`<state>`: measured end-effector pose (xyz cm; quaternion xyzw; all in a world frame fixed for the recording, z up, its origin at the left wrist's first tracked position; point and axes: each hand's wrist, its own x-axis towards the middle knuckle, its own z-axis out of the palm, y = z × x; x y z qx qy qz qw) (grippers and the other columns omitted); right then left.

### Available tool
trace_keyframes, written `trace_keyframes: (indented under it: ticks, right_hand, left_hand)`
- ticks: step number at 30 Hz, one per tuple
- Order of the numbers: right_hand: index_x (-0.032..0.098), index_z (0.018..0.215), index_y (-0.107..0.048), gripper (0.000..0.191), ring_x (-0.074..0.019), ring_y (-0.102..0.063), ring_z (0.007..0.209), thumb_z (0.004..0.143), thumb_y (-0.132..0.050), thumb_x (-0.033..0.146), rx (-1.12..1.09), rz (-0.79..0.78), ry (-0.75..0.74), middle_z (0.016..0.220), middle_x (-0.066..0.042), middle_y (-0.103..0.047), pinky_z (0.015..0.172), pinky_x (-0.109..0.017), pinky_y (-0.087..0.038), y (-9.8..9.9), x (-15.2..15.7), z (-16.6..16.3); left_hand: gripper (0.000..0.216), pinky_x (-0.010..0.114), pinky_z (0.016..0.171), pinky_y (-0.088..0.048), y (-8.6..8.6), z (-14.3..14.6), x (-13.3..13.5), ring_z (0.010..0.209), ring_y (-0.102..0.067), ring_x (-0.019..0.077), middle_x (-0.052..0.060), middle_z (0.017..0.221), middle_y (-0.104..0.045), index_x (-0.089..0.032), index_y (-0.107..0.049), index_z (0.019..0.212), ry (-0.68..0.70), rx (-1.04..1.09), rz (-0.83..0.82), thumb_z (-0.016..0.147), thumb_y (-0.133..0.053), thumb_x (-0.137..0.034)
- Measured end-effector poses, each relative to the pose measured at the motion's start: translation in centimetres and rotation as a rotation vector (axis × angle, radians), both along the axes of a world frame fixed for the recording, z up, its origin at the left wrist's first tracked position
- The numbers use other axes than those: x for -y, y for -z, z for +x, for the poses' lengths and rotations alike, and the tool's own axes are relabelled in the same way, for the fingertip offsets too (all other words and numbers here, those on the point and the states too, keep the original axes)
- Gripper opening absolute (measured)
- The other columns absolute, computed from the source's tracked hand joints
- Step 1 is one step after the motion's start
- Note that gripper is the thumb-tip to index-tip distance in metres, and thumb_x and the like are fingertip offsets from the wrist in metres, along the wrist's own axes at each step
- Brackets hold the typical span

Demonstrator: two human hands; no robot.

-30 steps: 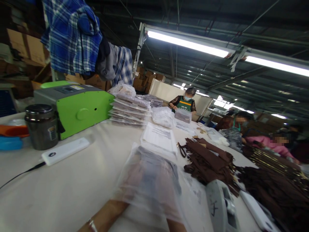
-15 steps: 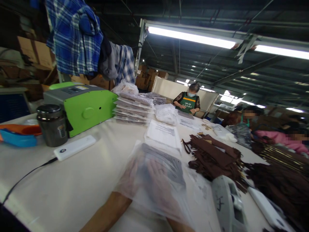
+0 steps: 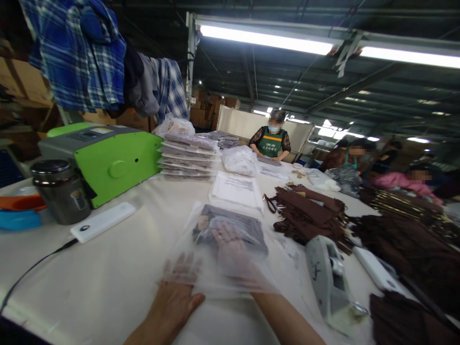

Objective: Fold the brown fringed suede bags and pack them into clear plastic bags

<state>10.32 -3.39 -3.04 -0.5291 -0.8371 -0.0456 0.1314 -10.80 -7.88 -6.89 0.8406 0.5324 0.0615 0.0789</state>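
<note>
Your left hand (image 3: 176,292) has slid back out of the clear bag (image 3: 219,249) and now lies flat and open on the counter (image 3: 108,282), fingertips pinning the bag's near edge, holding nothing. Your right hand (image 3: 233,251) stays inside the bag, palm flat and fingers spread on the dark folded garment (image 3: 232,226) at the far end. Its label print is too blurred to read; a co-worker's green vest (image 3: 270,143) reads roughly "OML UNI".

I can read little here. The green apron (image 3: 270,144) of the person at the far end of the desk (image 3: 118,268) carries white letters, something like "OML UNI". Print on the white sheet (image 3: 235,188) and the jar label (image 3: 77,199) is too small to read.
</note>
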Motion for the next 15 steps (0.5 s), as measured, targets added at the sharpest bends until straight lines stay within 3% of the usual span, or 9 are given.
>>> trace_keyframes:
  ticks: [3,6,9,12,15]
  right_hand:
    - [0.02,0.143,-0.042,0.053,-0.0321,-0.03,0.141,0.093,-0.05,0.036,0.003,-0.018,0.015,0.152,-0.009,-0.037,0.117,-0.054,-0.015,0.0,2.1,0.4]
    - [0.023,0.135,-0.05,0.05,-0.0319,-0.043,0.132,0.09,-0.055,0.043,0.009,-0.053,0.037,0.147,-0.01,-0.045,0.112,-0.05,-0.029,0.1,6.9,1.6]
    - [0.023,0.11,-0.064,0.027,-0.0268,-0.064,0.101,0.085,-0.06,0.033,0.014,-0.09,0.184,0.118,-0.007,-0.068,0.087,-0.038,-0.049,1.5,12.5,3.0]
    - [0.023,0.084,-0.063,0.015,-0.0219,-0.064,0.071,0.073,-0.07,0.031,0.086,0.028,0.155,0.082,-0.001,-0.07,0.062,-0.03,-0.047,4.3,16.4,4.4]
    - [0.023,0.073,-0.059,0.019,-0.0201,-0.06,0.064,0.072,-0.073,0.036,0.15,0.184,0.041,0.072,0.0,-0.065,0.053,-0.028,-0.04,5.8,18.3,5.5]
  left_hand:
    - [0.065,0.067,0.111,-0.014,-0.4,-0.9,1.2,0.142,-0.021,0.0374,0.007,0.155,-0.025,-0.033,-0.037,0.144,0.016,-0.039,-0.012,0.083,-0.058,-0.04]
    - [0.057,0.067,0.11,-0.017,-1.3,-1.8,2.3,0.14,-0.029,0.0381,0.009,0.151,-0.034,-0.031,-0.047,0.138,0.0,-0.08,-0.007,0.083,-0.057,-0.038]
    - [0.044,0.061,0.107,-0.029,-2.0,-3.1,3.2,0.128,-0.048,0.0364,0.012,0.14,-0.053,-0.026,-0.063,0.126,0.024,-0.118,0.009,0.086,-0.053,-0.04]
    - [0.044,0.055,0.099,-0.04,-1.0,-5.9,3.6,0.117,-0.057,0.0346,0.013,0.129,-0.063,-0.024,-0.063,0.126,0.056,-0.138,0.112,0.087,-0.047,-0.039]
    - [0.042,0.052,0.087,-0.046,1.6,-10.0,3.5,0.107,-0.062,0.0349,0.013,0.119,-0.069,-0.025,-0.068,0.117,-0.022,-0.098,0.196,0.084,-0.046,-0.037]
